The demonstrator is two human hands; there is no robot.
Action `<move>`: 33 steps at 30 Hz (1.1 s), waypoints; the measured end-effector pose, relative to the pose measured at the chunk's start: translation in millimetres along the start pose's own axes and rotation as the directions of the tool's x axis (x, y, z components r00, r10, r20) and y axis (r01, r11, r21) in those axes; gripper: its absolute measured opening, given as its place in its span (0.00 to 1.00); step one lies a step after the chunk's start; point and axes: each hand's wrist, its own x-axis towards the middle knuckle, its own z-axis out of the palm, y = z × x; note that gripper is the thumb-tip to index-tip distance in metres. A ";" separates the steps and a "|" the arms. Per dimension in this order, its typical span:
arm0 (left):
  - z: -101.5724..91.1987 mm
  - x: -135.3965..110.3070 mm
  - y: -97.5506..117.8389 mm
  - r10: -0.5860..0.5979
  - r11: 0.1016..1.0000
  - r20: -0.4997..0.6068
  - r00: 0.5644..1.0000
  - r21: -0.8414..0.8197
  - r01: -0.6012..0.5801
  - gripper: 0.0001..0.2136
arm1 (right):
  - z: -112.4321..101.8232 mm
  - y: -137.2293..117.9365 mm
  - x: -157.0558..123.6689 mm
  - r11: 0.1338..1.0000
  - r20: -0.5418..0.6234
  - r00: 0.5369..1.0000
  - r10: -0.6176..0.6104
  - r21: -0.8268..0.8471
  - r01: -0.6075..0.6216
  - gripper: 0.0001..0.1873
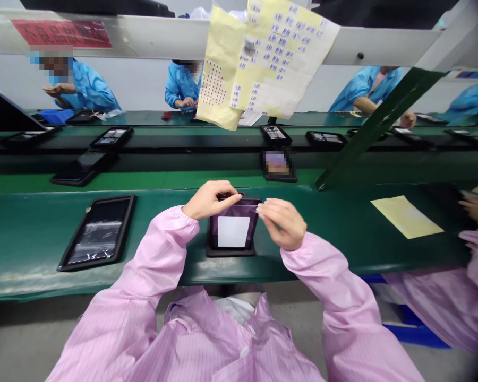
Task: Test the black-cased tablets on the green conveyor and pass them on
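Observation:
In front of me on the bench lies a tablet [233, 232] in a black tray, showing a white rectangle on a dark, purplish screen. A thin, clear film [246, 206] appears along the tablet's upper part. My right hand [283, 223] pinches at the upper right corner, its fingertips on the film's edge. My left hand [213, 199] bends over the tray's top edge with thumb and fingers together; what sits between them is too small to make out. Left of my arms rests another tablet [99, 233] in a black tray, with shiny film over its screen.
A yellow sheet [406, 216] lies on the green bench [334, 228] to the right, near another person's hand. Beyond the bench, several trayed tablets stand along a line, one at the near side [278, 165]. Yellow papers [279, 58] hang overhead; a green post [382, 124] slants down right.

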 end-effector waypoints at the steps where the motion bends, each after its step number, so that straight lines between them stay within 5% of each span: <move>1: 0.2 -1.2 2.2 0.031 0.999 -0.022 0.999 0.022 -0.030 0.13 | -3.1 -0.4 9.0 0.997 -0.002 0.997 0.076 0.020 -0.076 0.14; 4: 0.3 -5.6 6.9 0.071 0.995 -0.079 0.994 0.069 -0.065 0.12 | -8.9 -2.9 33.2 0.961 0.090 0.963 0.255 0.087 -0.263 0.12; 11: 0.3 -16.5 12.1 0.121 0.991 -0.085 0.989 0.073 -0.115 0.10 | 0.7 -4.4 55.8 0.856 0.313 0.865 0.391 0.222 -0.467 0.07; 16: 10.3 -24.1 10.0 0.070 0.994 -0.315 0.946 -0.059 -0.093 0.08 | 9.5 -7.4 58.3 0.733 0.331 0.797 0.506 0.321 -0.599 0.08; 26: 31.9 -33.1 3.3 -0.024 0.978 -0.645 0.764 -0.173 -0.115 0.10 | 20.8 -15.9 66.3 0.874 0.484 0.817 0.314 0.189 -0.448 0.09; 33: 36.3 -31.3 1.6 0.007 0.957 -0.697 0.717 -0.202 -0.206 0.08 | 16.3 -16.7 81.4 0.942 0.627 0.754 0.195 0.094 -0.323 0.07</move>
